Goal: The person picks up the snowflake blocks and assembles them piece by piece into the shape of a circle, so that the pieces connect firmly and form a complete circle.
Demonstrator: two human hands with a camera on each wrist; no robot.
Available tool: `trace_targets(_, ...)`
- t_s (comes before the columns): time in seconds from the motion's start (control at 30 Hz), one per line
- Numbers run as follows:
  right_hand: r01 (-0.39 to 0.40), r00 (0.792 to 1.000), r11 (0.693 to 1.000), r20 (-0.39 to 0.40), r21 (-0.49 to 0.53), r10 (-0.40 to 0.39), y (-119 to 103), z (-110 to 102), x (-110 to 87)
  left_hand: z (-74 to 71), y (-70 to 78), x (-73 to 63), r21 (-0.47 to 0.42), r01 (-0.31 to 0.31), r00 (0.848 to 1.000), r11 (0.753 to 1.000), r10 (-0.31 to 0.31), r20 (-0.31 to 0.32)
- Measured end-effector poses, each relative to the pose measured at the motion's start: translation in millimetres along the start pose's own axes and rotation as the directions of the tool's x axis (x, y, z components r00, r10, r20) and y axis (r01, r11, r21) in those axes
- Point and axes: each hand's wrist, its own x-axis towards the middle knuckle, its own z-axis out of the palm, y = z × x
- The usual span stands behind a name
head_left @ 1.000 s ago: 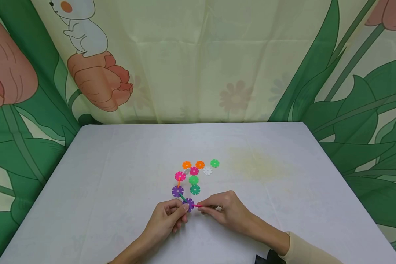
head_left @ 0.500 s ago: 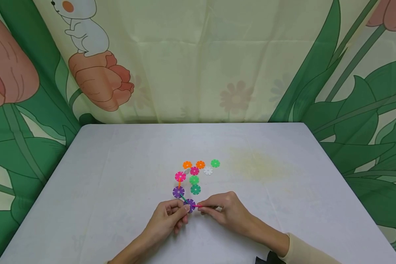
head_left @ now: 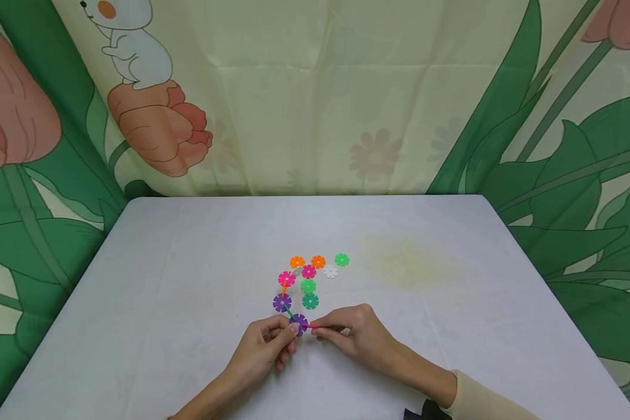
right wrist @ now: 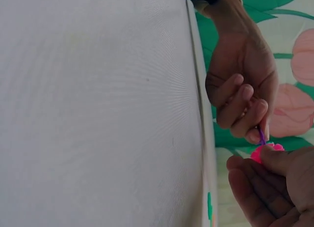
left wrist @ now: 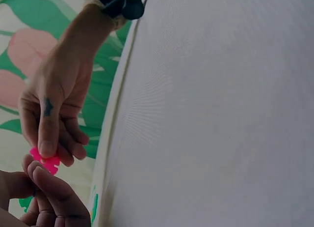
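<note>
Head view: at the lower centre of the frame, the left hand [head_left: 268, 347] pinches a notched purple disc [head_left: 301, 322] between thumb and fingers, while the right hand [head_left: 364, 338] pinches a pink disc [head_left: 313, 326], seen edge-on, against the purple disc's right rim; how deeply the two are slotted cannot be told. From the held purple disc a chain runs toward the upper left: an edge-on green disc [head_left: 290, 312], a second purple disc [head_left: 282, 302], an edge-on orange disc [head_left: 284, 289] and a flat-facing pink disc [head_left: 287, 279]. Near the centre of the frame, just right of the chain, further discs lie on the white table [head_left: 163, 291], among them two orange ones [head_left: 318, 262], a white one [head_left: 331, 271] and a dark green one [head_left: 310, 301]. A printed backdrop [head_left: 273, 116] fills the upper frame; a beige sleeve [head_left: 483, 396] and a black object [head_left: 425, 412] occupy the lower right. Left wrist view: the left hand, at lower left, has its fingers bent, and the right hand reaches down from the upper left with its thumb on the pink disc. Right wrist view: the right hand, at lower right, pinches the pink disc, its other fingers loosely bent; above it, the left hand grips the purple disc, seen edge-on.
</note>
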Motion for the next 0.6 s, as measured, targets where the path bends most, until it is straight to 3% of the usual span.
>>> trace_targets(0.33,0.011,0.998,1.000,-0.070,-0.004,-0.011,-7.1,3.6,3.1,3.7,-1.6,1.4,-0.059,0.036,0.999,0.998,-0.035,0.010)
trace_targets(0.6,-0.012,0.997,1.000,-0.078,0.022,0.013,-9.8,8.3,4.1,5.2,0.2,-0.9,-0.129,0.058,0.997,0.990,-0.065,-0.049)
